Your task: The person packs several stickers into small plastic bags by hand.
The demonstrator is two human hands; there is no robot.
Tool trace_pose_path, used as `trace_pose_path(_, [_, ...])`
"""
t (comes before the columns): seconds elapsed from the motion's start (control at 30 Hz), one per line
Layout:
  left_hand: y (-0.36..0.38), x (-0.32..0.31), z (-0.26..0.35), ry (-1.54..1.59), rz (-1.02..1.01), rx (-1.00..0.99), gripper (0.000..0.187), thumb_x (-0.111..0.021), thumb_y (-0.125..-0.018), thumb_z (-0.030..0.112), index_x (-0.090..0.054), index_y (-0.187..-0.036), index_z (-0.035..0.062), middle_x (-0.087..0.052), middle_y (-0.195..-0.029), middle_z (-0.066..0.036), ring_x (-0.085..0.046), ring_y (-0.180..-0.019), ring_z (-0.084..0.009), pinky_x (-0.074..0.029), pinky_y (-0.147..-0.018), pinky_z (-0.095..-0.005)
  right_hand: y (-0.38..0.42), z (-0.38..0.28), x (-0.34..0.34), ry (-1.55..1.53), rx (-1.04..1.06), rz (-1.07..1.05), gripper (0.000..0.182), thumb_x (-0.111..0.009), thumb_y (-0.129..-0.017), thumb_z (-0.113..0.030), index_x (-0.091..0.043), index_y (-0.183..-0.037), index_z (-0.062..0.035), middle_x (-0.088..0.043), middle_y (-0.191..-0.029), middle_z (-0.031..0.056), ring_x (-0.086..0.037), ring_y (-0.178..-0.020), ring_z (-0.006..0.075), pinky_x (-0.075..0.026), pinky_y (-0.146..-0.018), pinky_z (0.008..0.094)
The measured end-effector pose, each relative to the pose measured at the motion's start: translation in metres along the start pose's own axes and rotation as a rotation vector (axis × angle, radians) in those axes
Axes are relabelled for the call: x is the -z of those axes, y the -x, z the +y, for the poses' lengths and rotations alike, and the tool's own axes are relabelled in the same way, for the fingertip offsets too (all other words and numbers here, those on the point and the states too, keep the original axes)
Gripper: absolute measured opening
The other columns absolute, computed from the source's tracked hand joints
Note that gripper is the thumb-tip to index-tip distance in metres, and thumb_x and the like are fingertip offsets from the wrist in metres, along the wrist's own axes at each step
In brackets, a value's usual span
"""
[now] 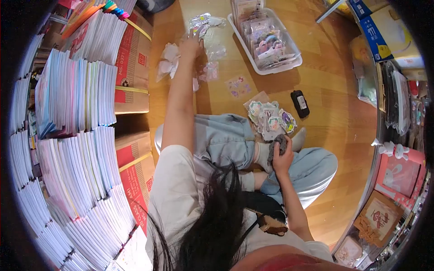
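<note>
Left hand point(192, 46), fingers apart, is left of the white bin point(276, 70), maybe touching shiny packets point(210, 21); a careless swipe could scatter them. Right hand point(283, 160)'s clamped on some gray wad point(276, 145).

I'm looking in on what seems a stationery shop or stockroom: stacked booklets point(81, 92) and printed cartons point(132, 67) left of the fingers point(197, 34), shelved packaged goods point(398, 97) to their right.
</note>
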State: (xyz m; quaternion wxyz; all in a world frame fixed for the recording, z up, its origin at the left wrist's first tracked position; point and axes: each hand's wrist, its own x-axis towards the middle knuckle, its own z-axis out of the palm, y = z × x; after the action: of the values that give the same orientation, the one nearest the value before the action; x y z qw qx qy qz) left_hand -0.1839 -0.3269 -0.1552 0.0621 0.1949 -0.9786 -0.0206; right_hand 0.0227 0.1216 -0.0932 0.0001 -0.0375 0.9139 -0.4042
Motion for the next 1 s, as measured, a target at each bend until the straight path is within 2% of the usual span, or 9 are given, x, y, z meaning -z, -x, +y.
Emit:
trace_pose_path(0.13, [-0.014,-0.019,-0.005,0.086,0.077,-0.051,0.048,-0.041,-0.087,0.036,-0.033,-0.132,0.0220,-0.030,-0.140,-0.006,-0.033,-0.126,-0.0256,-0.027,-0.099,-0.0529,-0.002,-0.004,0.001,0.012,-0.035,-0.047,0.030,-0.053,-0.084,-0.021,-0.050,-0.106,-0.0003,-0.059,-0.088,0.0219,-0.059,-0.082,0.0377,-0.044,-0.071,0.0387])
trace_pose_path(0.23, [-0.018,-0.030,-0.014,0.038,0.048,-0.110,0.046,-0.039,-0.087,0.035,-0.035,-0.131,0.0213,-0.030,-0.140,-0.004,-0.033,-0.126,-0.0258,-0.030,-0.099,-0.0499,-0.002,-0.004,0.001,-0.011,-0.040,-0.054,0.030,-0.053,-0.083,-0.020,-0.051,-0.105,-0.0002,-0.059,-0.087,0.0214,-0.059,-0.081,0.0373,-0.044,-0.071,0.0381])
trace_pose_path(0.43, [-0.004,-0.018,-0.023,0.146,-0.108,-0.212,0.037,-0.039,-0.087,0.032,-0.052,-0.118,0.0160,-0.047,-0.127,-0.007,-0.052,-0.105,-0.0284,-0.044,-0.085,-0.0409,-0.003,0.000,-0.002,0.025,-0.001,-0.019,0.031,-0.056,-0.081,-0.020,-0.052,-0.106,-0.0031,-0.061,-0.082,0.0205,-0.061,-0.075,0.0354,-0.046,-0.064,0.0389])
trace_pose_path(0.53, [0.014,0.006,-0.018,0.145,-0.079,-0.362,0.032,-0.044,-0.088,0.028,-0.060,-0.106,0.0084,-0.058,-0.109,-0.014,-0.058,-0.092,-0.0308,-0.046,-0.079,-0.0381,-0.002,0.002,-0.003,0.007,-0.054,-0.045,0.031,-0.056,-0.081,-0.020,-0.052,-0.106,-0.0025,-0.061,-0.083,0.0206,-0.061,-0.076,0.0358,-0.046,-0.064,0.0388])
trace_pose_path(0.63, [0.012,0.035,-0.014,0.292,-0.674,-0.159,0.031,-0.048,-0.085,0.034,-0.068,-0.087,0.0114,-0.065,-0.094,-0.010,-0.061,-0.081,-0.0261,-0.047,-0.073,-0.0361,-0.003,0.003,-0.004,0.000,-0.030,-0.040,0.031,-0.056,-0.081,-0.020,-0.052,-0.106,-0.0021,-0.061,-0.084,0.0201,-0.060,-0.075,0.0361,-0.046,-0.065,0.0387])
trace_pose_path(0.73, [0.001,0.026,-0.024,0.621,-0.714,-0.143,0.036,-0.051,-0.083,0.038,-0.070,-0.074,0.0092,-0.066,-0.081,-0.012,-0.061,-0.076,-0.0253,-0.047,-0.072,-0.0346,-0.002,0.008,-0.005,0.006,-0.038,-0.049,0.030,-0.055,-0.082,-0.020,-0.052,-0.106,-0.0014,-0.061,-0.086,0.0200,-0.060,-0.076,0.0365,-0.046,-0.066,0.0384])
trace_pose_path(0.77, [-0.010,0.025,-0.027,0.650,-0.654,-0.129,0.037,-0.050,-0.084,0.038,-0.069,-0.083,0.0066,-0.066,-0.083,-0.013,-0.062,-0.077,-0.0279,-0.047,-0.072,-0.0348,-0.002,0.007,-0.005,0.002,-0.040,-0.054,0.030,-0.055,-0.082,-0.019,-0.052,-0.106,-0.0011,-0.060,-0.086,0.0202,-0.060,-0.077,0.0364,-0.046,-0.067,0.0383])
trace_pose_path(0.87, [-0.043,0.005,-0.023,0.431,-0.204,-0.081,0.037,-0.045,-0.087,0.037,-0.063,-0.103,0.0095,-0.061,-0.106,-0.014,-0.059,-0.093,-0.0269,-0.047,-0.078,-0.0362,-0.004,0.004,-0.003,0.002,-0.047,-0.064,0.030,-0.055,-0.082,-0.018,-0.051,-0.106,-0.0004,-0.060,-0.088,0.0205,-0.060,-0.079,0.0361,-0.045,-0.068,0.0382])
trace_pose_path(1.0, [-0.058,-0.031,0.004,0.108,0.097,-0.103,0.042,-0.041,-0.089,0.035,-0.044,-0.125,0.0143,-0.045,-0.128,-0.010,-0.045,-0.115,-0.0268,-0.036,-0.095,-0.0421,-0.002,0.003,-0.003,-0.005,-0.075,-0.076,0.030,-0.055,-0.081,-0.016,-0.051,-0.106,-0.0004,-0.059,-0.088,0.0202,-0.059,-0.080,0.0357,-0.045,-0.069,0.0381])
